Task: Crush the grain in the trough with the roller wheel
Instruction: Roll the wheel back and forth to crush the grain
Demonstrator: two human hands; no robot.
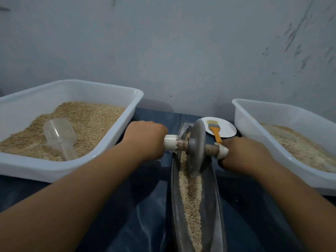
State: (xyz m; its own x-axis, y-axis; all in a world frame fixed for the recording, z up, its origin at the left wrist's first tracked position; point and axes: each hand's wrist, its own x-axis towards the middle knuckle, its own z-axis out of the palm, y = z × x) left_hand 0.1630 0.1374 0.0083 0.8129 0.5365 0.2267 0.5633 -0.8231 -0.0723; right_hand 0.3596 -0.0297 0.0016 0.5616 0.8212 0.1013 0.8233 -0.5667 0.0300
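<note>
**Rolling the wheel along the trough**

Left hand (145, 139) and right hand (243, 153) each clench an axle end. The roller wheel (197, 146) stands in the trough (212, 197) on the grain (190, 193), mid-surface. Equal downward pressure should keep it upright. Flanking tubs (76, 86) and a brush (215, 130) on its plate lie close.

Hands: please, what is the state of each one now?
Left hand: closed around the left handle of the roller wheel.
Right hand: closed around the right handle.
</note>
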